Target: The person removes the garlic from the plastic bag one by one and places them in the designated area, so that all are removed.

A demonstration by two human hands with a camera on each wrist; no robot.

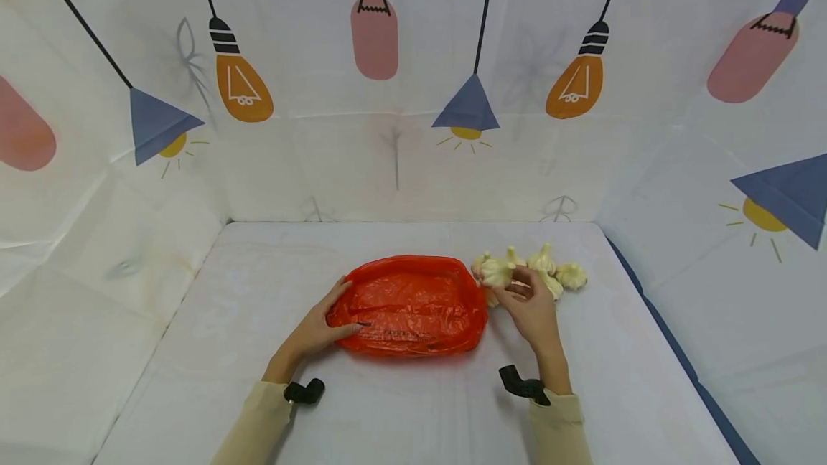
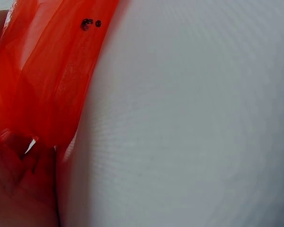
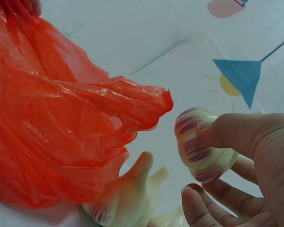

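Observation:
An orange-red plastic bag (image 1: 413, 307) lies flattened on the middle of the white table. My left hand (image 1: 326, 321) grips its left edge, thumb on top; the left wrist view shows the bag's film (image 2: 47, 80) gathered at the hand. My right hand (image 1: 517, 287) pinches a garlic bulb (image 1: 497, 273) just off the bag's right edge. In the right wrist view this purple-striped garlic bulb (image 3: 201, 151) sits between thumb and fingers beside the bag's crumpled rim (image 3: 132, 101). Another garlic bulb (image 3: 128, 194) lies on the table against the bag.
Several more garlic bulbs (image 1: 555, 273) lie in a small pile right of the bag. White cloth walls (image 1: 400, 128) printed with lamps enclose the table on three sides. A dark blue strip (image 1: 672, 350) runs along the table's right edge.

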